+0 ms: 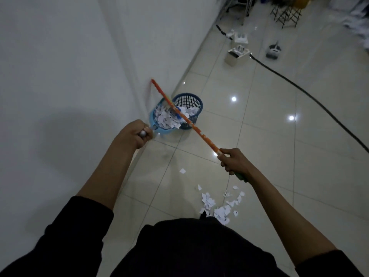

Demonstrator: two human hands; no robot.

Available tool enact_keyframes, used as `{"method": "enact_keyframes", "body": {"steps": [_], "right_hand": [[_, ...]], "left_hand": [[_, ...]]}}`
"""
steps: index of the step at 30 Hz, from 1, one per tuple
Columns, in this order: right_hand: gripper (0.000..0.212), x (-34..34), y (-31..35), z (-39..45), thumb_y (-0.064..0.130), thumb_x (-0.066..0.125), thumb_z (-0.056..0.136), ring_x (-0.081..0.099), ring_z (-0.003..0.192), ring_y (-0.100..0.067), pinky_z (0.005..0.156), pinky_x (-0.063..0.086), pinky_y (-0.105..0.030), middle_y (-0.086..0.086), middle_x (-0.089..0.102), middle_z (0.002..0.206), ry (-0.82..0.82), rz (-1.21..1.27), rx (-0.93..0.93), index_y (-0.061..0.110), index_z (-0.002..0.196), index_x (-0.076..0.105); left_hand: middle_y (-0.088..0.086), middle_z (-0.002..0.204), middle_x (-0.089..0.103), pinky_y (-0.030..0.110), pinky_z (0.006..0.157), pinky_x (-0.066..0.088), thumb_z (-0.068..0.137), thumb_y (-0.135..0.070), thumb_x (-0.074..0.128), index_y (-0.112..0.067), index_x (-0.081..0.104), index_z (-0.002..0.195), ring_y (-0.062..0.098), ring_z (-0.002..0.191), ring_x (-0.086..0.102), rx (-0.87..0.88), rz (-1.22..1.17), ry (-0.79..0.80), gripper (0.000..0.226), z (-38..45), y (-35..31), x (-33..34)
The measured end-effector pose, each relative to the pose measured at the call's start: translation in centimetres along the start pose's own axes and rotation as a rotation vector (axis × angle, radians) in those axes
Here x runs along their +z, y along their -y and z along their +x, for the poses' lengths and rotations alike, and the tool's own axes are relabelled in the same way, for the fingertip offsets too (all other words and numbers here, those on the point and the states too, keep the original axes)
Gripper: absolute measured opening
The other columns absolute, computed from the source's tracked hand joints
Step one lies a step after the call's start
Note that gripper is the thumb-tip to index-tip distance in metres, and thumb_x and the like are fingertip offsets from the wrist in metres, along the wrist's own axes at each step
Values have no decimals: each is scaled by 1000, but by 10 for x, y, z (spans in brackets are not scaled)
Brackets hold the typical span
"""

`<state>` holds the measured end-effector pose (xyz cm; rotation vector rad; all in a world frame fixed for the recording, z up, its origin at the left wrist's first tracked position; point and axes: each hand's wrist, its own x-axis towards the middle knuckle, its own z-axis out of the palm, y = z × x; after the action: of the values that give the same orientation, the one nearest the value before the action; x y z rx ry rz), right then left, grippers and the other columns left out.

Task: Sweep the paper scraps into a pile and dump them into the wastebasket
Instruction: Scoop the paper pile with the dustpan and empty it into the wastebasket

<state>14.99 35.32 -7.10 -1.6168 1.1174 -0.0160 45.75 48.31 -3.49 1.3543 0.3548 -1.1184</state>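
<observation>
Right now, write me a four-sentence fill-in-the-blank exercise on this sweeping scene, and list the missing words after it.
1. The left hand tips a light blue plastic dustpan full of paper scraps toward the dark ____ mesh wastebasket.
2. The right hand grips the ____ broom handle.
3. Loose white paper scraps lie on the tiled ____.
4. A ____ hose crosses the tiles.

Missing words: blue; orange; floor; black

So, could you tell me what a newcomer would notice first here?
The orange broom handle crosses the centre, gripped by the right hand. Beneath it the left hand holds a light-blue dustpan full of paper against the dark-blue wastebasket. More paper scraps lie on the tiles nearby.
</observation>
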Motion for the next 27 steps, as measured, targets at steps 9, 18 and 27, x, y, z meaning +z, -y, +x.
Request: {"method": "enact_keyframes", "body": {"steps": [9,18,27], "right_hand": [[35,-58,18,35,22,52,98,42,52,-12,42,36,-22,-13,52,75,-31,80,-32,9,130,56],[28,-93,27,75,21,52,98,42,54,-13,44,37,-23,-13,51,75,-53,149,-37,8,122,59],[19,-93,47,142,20,52,98,42,51,-11,43,37,-22,-12,51,74,-79,221,33,12,113,60]], "left_hand": [[5,75,34,12,30,29,93,7,23,-6,38,79,6,30,32,67,40,54,24,20,-29,66],[4,65,30,9,30,29,93,7,25,-5,40,72,5,22,32,107,130,35,28,51,-30,123],[6,52,34,9,32,26,91,13,29,1,50,73,4,22,30,155,378,-100,30,121,-72,162]]}}
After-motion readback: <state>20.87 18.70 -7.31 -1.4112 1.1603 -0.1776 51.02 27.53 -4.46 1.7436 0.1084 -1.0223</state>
